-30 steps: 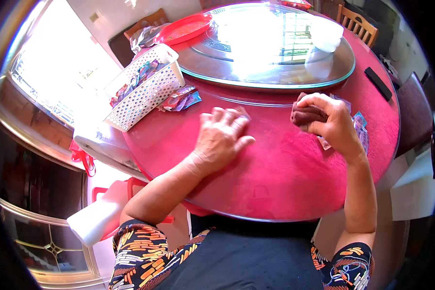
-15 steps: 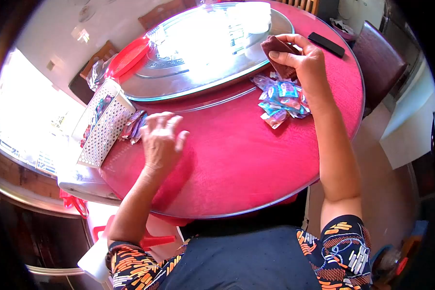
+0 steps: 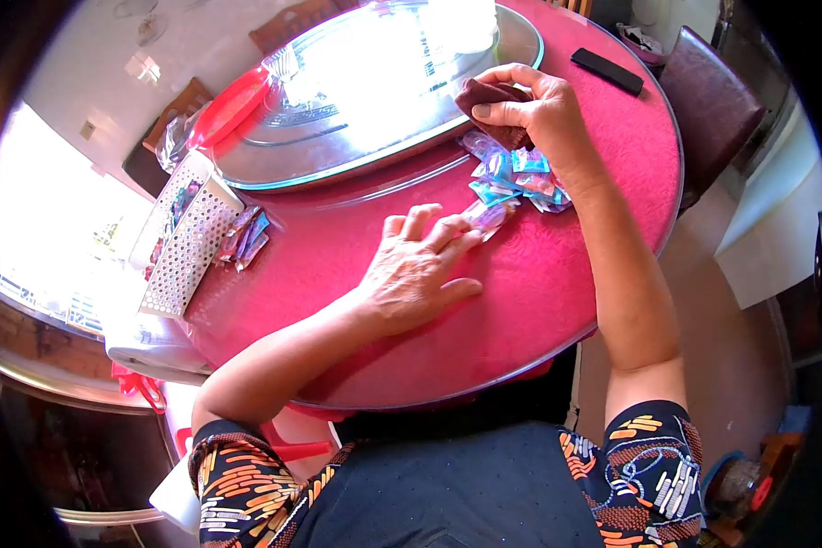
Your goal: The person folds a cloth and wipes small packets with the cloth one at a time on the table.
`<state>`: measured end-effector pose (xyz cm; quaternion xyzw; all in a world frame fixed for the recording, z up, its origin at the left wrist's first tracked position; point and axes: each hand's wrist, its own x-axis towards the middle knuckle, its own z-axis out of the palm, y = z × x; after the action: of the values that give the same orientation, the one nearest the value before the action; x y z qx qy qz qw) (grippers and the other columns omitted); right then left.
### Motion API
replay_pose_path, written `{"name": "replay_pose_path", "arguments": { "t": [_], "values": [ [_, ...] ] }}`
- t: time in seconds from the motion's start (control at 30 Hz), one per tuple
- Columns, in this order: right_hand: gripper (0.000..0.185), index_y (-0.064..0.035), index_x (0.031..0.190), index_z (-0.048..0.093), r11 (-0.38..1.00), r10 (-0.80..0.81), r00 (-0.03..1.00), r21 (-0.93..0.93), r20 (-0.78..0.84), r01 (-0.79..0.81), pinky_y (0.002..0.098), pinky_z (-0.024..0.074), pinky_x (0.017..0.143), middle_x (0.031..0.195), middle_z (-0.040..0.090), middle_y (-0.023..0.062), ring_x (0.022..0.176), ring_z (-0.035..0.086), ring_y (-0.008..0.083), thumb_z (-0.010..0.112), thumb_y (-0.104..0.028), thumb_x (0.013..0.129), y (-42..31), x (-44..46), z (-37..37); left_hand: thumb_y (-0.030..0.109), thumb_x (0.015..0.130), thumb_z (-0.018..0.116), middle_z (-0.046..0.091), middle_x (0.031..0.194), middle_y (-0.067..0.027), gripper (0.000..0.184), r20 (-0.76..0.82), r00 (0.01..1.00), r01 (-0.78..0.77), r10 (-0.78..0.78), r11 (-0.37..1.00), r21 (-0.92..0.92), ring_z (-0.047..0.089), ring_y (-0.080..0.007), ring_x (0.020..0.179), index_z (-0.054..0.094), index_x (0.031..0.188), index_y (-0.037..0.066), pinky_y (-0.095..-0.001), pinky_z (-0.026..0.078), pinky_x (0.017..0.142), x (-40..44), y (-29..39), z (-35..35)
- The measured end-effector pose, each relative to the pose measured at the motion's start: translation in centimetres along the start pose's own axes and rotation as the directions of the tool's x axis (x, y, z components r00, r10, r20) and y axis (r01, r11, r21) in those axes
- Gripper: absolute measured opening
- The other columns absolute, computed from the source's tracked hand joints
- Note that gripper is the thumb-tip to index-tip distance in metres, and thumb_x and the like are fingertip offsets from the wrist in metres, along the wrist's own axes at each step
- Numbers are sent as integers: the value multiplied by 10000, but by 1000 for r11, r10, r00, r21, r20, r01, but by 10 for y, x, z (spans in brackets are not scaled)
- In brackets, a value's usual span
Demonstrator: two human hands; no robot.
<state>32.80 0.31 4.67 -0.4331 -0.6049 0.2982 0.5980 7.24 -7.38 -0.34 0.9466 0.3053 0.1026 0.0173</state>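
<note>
A folded dark brown cloth [image 3: 495,102] is pinched in my right hand [image 3: 543,114], raised over the right part of the table. Below it lies a pile of small shiny packets [image 3: 521,175], blue, purple and pink. My left hand [image 3: 420,269] is stretched over the red tabletop with its fingers apart. Its fingertips reach the near left packet [image 3: 490,217] of that pile; I cannot tell whether they press on it. On the left, a smaller group of similar packets [image 3: 244,237] lies beside a white perforated basket [image 3: 190,242], which holds more colourful packets.
A large glass turntable [image 3: 338,151] fills the far side of the red round table [image 3: 365,361], bearing a red tray [image 3: 231,111]. A black oblong object [image 3: 607,71] lies at the far right. A dark chair [image 3: 711,105] stands beyond the right edge.
My left hand has moved right, from beside the left packets to the edge of the right pile. My right hand still holds the brown cloth, a little further left in view.
</note>
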Motion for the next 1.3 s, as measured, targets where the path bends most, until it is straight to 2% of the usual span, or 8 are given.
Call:
{"name": "replay_pose_path", "arguments": {
  "t": [0.27, 0.47, 0.63, 0.73, 0.87, 1.07, 1.27, 1.3],
  "values": [
    [356, -110, 1137, 817, 994, -110, 817, 67, 566, 87, 329, 633, 927, 1059, 832, 99, 979, 792, 187, 876, -78, 787, 8, -25, 42, 324, 920, 841, 680, 1266, -67, 295, -214, 971, 87, -106, 992, -97, 535, -378, 1320, 745, 1109, 118, -560, 461, 1052, -82, -40, -23],
    [239, -221, 1053, 818, 731, -224, 651, -317, 726, 605, 465, 592, 853, 957, 740, 94, 988, 738, 324, 861, -272, 824, -16, -72, 88, 134, 902, 825, 709, 1164, -73, 146, -322, 940, 61, -115, 983, -173, 626, -336, 1164, 737, 1010, 91, -478, 498, 1012, -89, -50, -21],
    [290, -204, 1047, 815, 781, 25, 676, -437, 736, 447, 460, 575, 837, 928, 740, 97, 926, 736, 325, 839, -192, 758, -32, -57, 63, 124, 881, 845, 713, 1160, -56, 184, -382, 921, 30, -82, 989, -142, 626, -320, 1168, 730, 1024, 105, -478, 495, 1010, -89, -53, -10],
    [260, -204, 1056, 811, 776, -176, 747, -377, 641, 506, 454, 560, 873, 927, 727, 71, 951, 713, 314, 827, -172, 798, -18, -53, 65, 188, 857, 863, 690, 1166, -22, 249, -383, 918, 58, -106, 989, -135, 594, -291, 1174, 736, 1070, 159, -483, 477, 926, -88, -54, -4],
    [277, -225, 1121, 799, 691, -307, 654, -311, 691, 653, 471, 508, 933, 971, 701, 57, 990, 690, 299, 825, -234, 845, -10, -65, 89, 178, 863, 866, 675, 1191, -33, 310, -350, 924, 120, -152, 986, -112, 589, -295, 1177, 745, 1149, 170, -478, 478, 938, -87, -46, -10],
    [324, -142, 1044, 804, 730, 24, 681, -478, 732, 489, 449, 526, 852, 912, 681, 75, 931, 660, 300, 824, -66, 730, -30, -51, 58, 177, 821, 894, 673, 1182, -41, 370, -364, 923, 104, -123, 992, -70, 602, -309, 1149, 750, 1162, 173, -479, 484, 938, -87, -47, -10],
    [299, -218, 1083, 819, 774, -278, 619, -211, 734, 597, 428, 497, 909, 905, 675, 51, 949, 681, 267, 818, -118, 801, -26, -58, 79, 181, 814, 900, 682, 1151, -17, 343, -395, 911, 100, -119, 993, -69, 610, -295, 1140, 753, 1124, 179, -479, 488, 913, -85, -48, -7],
    [301, -222, 1085, 818, 667, -318, 574, -252, 755, 701, 435, 493, 906, 916, 682, 38, 955, 681, 269, 831, -129, 799, -18, -62, 82, 178, 818, 897, 682, 1144, -15, 334, -396, 910, 105, -121, 992, -63, 612, -293, 1139, 752, 1119, 184, -479, 489, 906, -85, -49, -7]
  ]
}}
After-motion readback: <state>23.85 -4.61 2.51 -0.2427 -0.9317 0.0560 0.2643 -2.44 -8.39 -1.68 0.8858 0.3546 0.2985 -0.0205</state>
